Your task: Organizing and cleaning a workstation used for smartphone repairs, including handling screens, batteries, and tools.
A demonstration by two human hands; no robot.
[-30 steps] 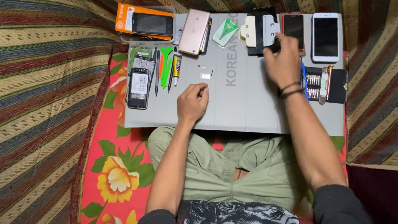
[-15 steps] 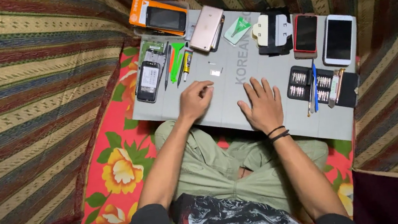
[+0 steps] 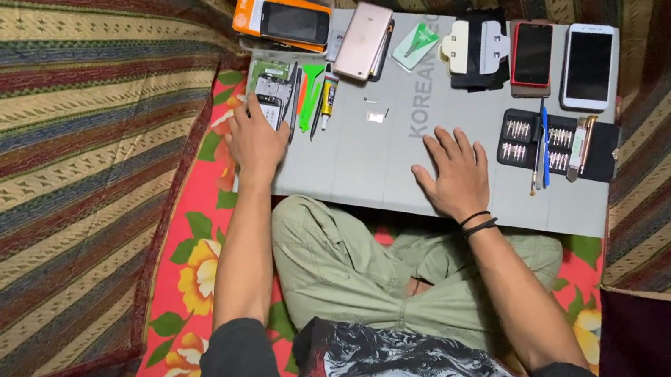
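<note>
Down on a striped cloth and a flowered mat, a grey board (image 3: 366, 159) lies across the person's lap. Left hand (image 3: 254, 139) rests fingers-down on an opened phone (image 3: 272, 98) at the board's left end; whether it grips is unclear. The phone's long axis points away from the person. Right hand (image 3: 455, 172) lies flat, open, holding nothing
</note>
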